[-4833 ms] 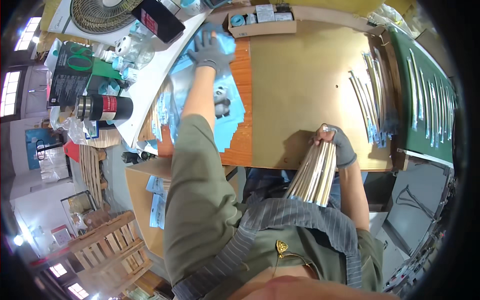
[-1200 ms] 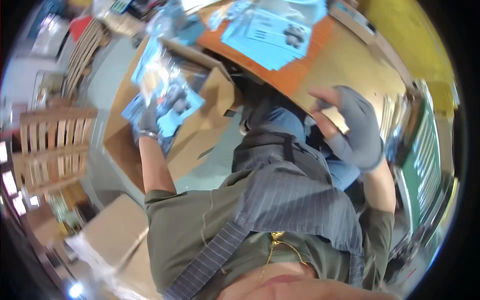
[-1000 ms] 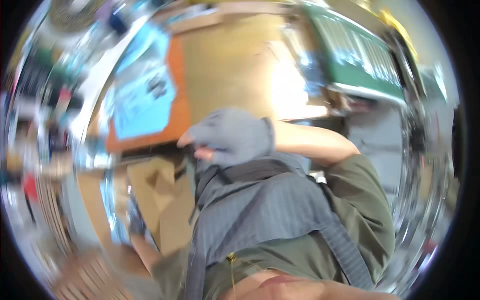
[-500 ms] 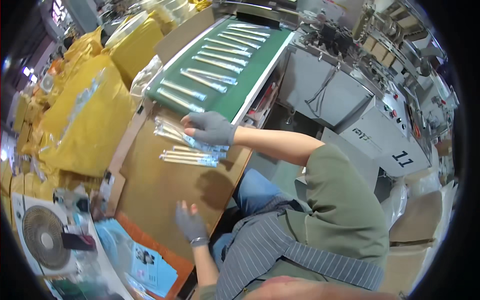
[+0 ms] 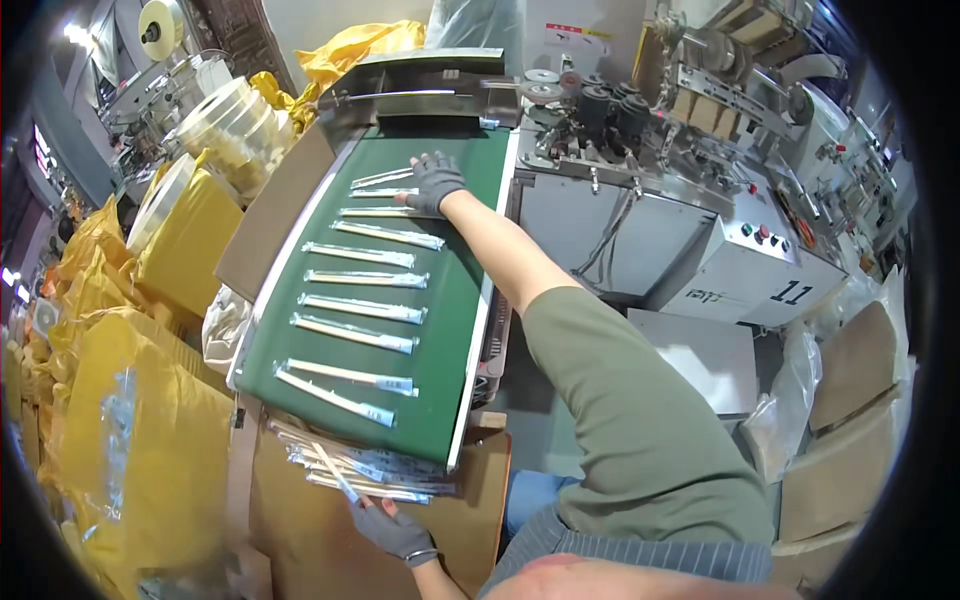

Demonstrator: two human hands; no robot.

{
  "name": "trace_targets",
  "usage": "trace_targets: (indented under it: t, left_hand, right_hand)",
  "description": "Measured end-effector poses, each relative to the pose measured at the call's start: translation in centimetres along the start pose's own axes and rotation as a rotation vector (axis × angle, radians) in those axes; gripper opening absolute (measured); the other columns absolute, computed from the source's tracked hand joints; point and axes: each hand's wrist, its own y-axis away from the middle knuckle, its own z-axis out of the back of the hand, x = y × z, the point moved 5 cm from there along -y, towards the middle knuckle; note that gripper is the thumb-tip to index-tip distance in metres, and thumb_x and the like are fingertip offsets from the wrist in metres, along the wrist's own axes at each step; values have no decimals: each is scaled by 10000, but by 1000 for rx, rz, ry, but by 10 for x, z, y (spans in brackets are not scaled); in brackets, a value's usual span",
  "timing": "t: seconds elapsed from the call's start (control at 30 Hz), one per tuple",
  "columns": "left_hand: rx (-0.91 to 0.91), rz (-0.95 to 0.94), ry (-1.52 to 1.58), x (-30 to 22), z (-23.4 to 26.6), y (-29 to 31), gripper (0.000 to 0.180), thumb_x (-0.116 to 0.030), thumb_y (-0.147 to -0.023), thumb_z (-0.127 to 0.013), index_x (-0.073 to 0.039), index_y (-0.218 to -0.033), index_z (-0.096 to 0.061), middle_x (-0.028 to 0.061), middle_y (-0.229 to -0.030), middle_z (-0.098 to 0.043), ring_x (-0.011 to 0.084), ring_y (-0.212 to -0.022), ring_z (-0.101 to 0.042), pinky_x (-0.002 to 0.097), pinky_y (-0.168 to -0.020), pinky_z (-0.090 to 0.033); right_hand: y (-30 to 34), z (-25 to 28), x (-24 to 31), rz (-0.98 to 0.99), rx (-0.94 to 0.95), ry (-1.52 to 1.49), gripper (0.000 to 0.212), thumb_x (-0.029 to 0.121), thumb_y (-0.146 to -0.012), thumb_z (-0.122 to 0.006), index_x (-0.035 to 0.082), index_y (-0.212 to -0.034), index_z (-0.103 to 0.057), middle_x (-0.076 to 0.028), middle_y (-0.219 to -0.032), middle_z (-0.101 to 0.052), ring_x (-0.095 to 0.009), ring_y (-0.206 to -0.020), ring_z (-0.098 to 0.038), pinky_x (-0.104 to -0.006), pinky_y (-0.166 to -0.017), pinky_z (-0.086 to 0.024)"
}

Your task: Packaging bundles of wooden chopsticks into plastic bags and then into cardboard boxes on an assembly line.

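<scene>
Packets of wrapped wooden chopsticks [image 5: 362, 308], clear with blue ends, lie crosswise in a spaced row on the green conveyor belt [image 5: 440, 330]. My right hand [image 5: 437, 185], in a grey fingerless glove, reaches over the far part of the belt. Its fingers are spread above the farthest packets, and whether they touch is unclear. More packets lie in a pile [image 5: 400, 468] on the brown table, just below the belt's near end. My left hand [image 5: 398, 532], gloved alike, is beside this pile, its fingertips closed on the blue end of one tilted chopstick packet [image 5: 335, 474].
Yellow plastic-wrapped bundles [image 5: 150, 430] crowd the left side, next to a cardboard panel [image 5: 275, 225] along the belt. A grey machine cabinet [image 5: 745, 260] with buttons stands to the right. Metal machinery [image 5: 600, 110] sits beyond the belt's far right corner. Cardboard [image 5: 840, 450] leans at far right.
My right hand has gone from the pile out to the far belt and spread its fingers. The left hand has come up to the pile and now pinches a packet. The view has shifted toward the belt.
</scene>
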Motion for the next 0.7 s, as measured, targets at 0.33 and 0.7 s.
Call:
trace_targets:
  t: [0.33, 0.7]
  left_hand:
    - [-275, 461, 148, 19, 40, 12, 275, -196, -905, -548, 36, -1050, -567, 174, -1074, -548, 271, -969, -544, 364, -827, -453]
    - [-333, 836, 997, 67, -25, -34, 623, -476, -950, -393, 61, -1251, -493, 242, -1199, -566, 310, -1086, -555, 332, -926, -416]
  right_hand:
    - [90, -3, 106, 603, 164, -324, 517, 536, -868, -485, 97, -1131, -552, -198, -1124, -580, -354, -1034, -552, -417, -855, -449]
    - [329, 7, 298, 849, 202, -352, 732, 544, -818, -539, -69, -1207, -447, -266, -1205, -505, -363, -1156, -488, -414, -934, -431]
